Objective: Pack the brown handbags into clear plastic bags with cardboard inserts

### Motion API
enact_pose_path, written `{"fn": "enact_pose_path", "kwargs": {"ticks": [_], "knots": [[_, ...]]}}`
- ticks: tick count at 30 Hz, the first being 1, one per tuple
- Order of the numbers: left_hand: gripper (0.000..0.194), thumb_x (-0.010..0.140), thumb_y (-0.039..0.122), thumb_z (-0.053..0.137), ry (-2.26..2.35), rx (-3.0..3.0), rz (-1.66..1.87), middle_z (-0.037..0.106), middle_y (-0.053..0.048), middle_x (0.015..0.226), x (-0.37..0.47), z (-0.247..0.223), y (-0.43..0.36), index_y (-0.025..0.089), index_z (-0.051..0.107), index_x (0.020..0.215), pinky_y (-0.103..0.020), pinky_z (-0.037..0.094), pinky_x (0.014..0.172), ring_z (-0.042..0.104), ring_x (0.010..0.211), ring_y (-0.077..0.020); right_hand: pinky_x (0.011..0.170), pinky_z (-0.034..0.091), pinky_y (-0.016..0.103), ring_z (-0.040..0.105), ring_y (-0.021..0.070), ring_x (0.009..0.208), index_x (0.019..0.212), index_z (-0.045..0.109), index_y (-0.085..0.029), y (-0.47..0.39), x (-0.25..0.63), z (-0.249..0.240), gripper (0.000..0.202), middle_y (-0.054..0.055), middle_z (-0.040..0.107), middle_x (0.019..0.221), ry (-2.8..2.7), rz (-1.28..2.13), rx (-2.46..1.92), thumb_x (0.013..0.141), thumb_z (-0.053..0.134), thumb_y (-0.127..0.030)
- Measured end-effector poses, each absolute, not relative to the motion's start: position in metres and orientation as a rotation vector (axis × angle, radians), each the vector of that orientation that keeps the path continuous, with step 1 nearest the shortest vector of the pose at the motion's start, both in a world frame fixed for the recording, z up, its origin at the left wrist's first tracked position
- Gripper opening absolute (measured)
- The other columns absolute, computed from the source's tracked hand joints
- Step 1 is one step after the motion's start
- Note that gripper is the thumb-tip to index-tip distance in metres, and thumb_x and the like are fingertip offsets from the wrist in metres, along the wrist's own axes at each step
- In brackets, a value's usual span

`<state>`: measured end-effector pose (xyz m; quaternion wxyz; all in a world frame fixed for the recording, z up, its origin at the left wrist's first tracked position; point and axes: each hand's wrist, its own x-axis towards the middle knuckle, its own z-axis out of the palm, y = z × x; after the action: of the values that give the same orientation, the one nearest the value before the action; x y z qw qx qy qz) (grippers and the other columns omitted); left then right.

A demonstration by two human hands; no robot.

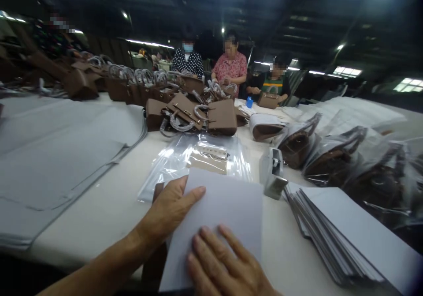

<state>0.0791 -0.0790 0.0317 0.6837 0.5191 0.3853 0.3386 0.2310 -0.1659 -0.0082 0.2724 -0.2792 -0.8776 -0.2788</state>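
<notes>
A white sheet of paper (pixel 228 207) lies flat on the table in front of me, over a brown item whose edge (pixel 157 190) shows at its left. My left hand (pixel 170 210) rests on the sheet's left edge, fingers together and flat. My right hand (pixel 221 265) presses flat on the sheet's near part, fingers spread. Neither hand grips anything.
A stack of white sheets (pixel 346 234) lies to the right, a tape dispenser (pixel 274 172) beside it. Clear plastic bags (pixel 198 157) lie beyond the sheet. Bagged brown handbags (pixel 330 155) sit right, unbagged ones (pixel 198 110) farther back. Grey paper (pixel 62 155) covers the left. Three people work at the far end.
</notes>
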Motion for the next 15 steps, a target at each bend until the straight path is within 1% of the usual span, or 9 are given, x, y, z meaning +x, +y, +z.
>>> {"fn": "enact_pose_path", "kwargs": {"ticks": [2, 3, 6, 8, 9, 10, 13, 14, 15], "knots": [[0.038, 0.078, 0.039, 0.057, 0.951, 1.210, 0.751, 0.067, -0.006, 0.088, 0.052, 0.020, -0.082, 0.016, 0.054, 0.109, -0.032, 0.052, 0.064, 0.064, 0.071, -0.0208, 0.096, 0.036, 0.051, 0.047, 0.0315, 0.113, 0.110, 0.059, -0.015, -0.158, 0.234, -0.023, 0.054, 0.010, 0.058, 0.115, -2.431, -0.672, -0.826, 0.079, 0.046, -0.057], [0.037, 0.078, 0.039, 0.057, 0.996, 1.248, 0.759, 0.066, -0.007, 0.092, 0.042, 0.014, -0.083, 0.016, 0.055, 0.107, -0.033, 0.052, 0.066, 0.064, 0.075, -0.0220, 0.099, 0.028, 0.055, 0.045, 0.0328, 0.115, 0.114, 0.057, -0.014, -0.155, 0.239, -0.027, 0.060, 0.012, 0.055, 0.118, -2.454, -0.650, -0.864, 0.078, 0.045, -0.060], [0.034, 0.076, 0.040, 0.058, 1.104, 1.372, 0.801, 0.062, -0.008, 0.101, 0.028, 0.003, -0.082, 0.016, 0.057, 0.100, -0.034, 0.052, 0.072, 0.061, 0.090, -0.0251, 0.104, 0.011, 0.057, 0.038, 0.0323, 0.121, 0.122, 0.050, -0.013, -0.150, 0.254, -0.029, 0.071, 0.013, 0.050, 0.125, -2.532, -0.616, -0.880, 0.076, 0.041, -0.066], [0.035, 0.078, 0.042, 0.055, 1.123, 1.381, 0.838, 0.062, -0.008, 0.100, 0.027, 0.000, -0.080, 0.016, 0.055, 0.101, -0.035, 0.052, 0.072, 0.060, 0.091, -0.0253, 0.103, 0.006, 0.059, 0.035, 0.0323, 0.123, 0.126, 0.046, -0.013, -0.149, 0.260, -0.023, 0.074, 0.013, 0.047, 0.128, -2.602, -0.620, -0.852, 0.076, 0.038, -0.068], [0.035, 0.080, 0.043, 0.051, 1.123, 1.376, 0.860, 0.062, -0.008, 0.099, 0.028, 0.000, -0.079, 0.016, 0.053, 0.103, -0.035, 0.052, 0.071, 0.060, 0.089, -0.0246, 0.103, 0.006, 0.059, 0.035, 0.0326, 0.123, 0.127, 0.045, -0.014, -0.148, 0.263, -0.019, 0.074, 0.014, 0.045, 0.129, -2.638, -0.613, -0.860, 0.076, 0.039, -0.067], [0.036, 0.082, 0.045, 0.048, 1.135, 1.391, 0.871, 0.063, -0.007, 0.095, 0.028, 0.000, -0.078, 0.017, 0.052, 0.104, -0.034, 0.051, 0.070, 0.061, 0.087, -0.0237, 0.103, 0.009, 0.059, 0.036, 0.0327, 0.122, 0.128, 0.045, -0.013, -0.147, 0.265, -0.014, 0.073, 0.014, 0.045, 0.129, -2.680, -0.598, -0.877, 0.077, 0.040, -0.065], [0.035, 0.082, 0.048, 0.046, 1.324, 1.637, 0.772, 0.063, -0.004, 0.080, 0.022, 0.002, -0.074, 0.018, 0.052, 0.100, -0.036, 0.050, 0.065, 0.061, 0.074, -0.0227, 0.099, 0.028, 0.052, 0.043, 0.0326, 0.117, 0.125, 0.048, -0.011, -0.141, 0.270, -0.009, 0.068, 0.016, 0.049, 0.125, -2.749, -0.578, -0.870, 0.078, 0.043, -0.059], [0.036, 0.081, 0.048, 0.047, 1.445, 1.768, 0.768, 0.062, -0.004, 0.080, 0.019, 0.002, -0.073, 0.019, 0.052, 0.101, -0.037, 0.050, 0.064, 0.061, 0.073, -0.0233, 0.096, 0.034, 0.049, 0.045, 0.0320, 0.115, 0.123, 0.050, -0.011, -0.138, 0.270, -0.012, 0.063, 0.015, 0.052, 0.122, -2.731, -0.601, -0.850, 0.079, 0.044, -0.056], [0.039, 0.080, 0.048, 0.049, 1.569, 1.907, 0.815, 0.062, -0.005, 0.085, 0.018, 0.002, -0.072, 0.019, 0.050, 0.106, -0.038, 0.050, 0.065, 0.060, 0.076, -0.0242, 0.093, 0.038, 0.046, 0.047, 0.0310, 0.113, 0.121, 0.052, -0.012, -0.135, 0.269, -0.017, 0.056, 0.014, 0.054, 0.119, -2.696, -0.637, -0.828, 0.081, 0.044, -0.051]]}}
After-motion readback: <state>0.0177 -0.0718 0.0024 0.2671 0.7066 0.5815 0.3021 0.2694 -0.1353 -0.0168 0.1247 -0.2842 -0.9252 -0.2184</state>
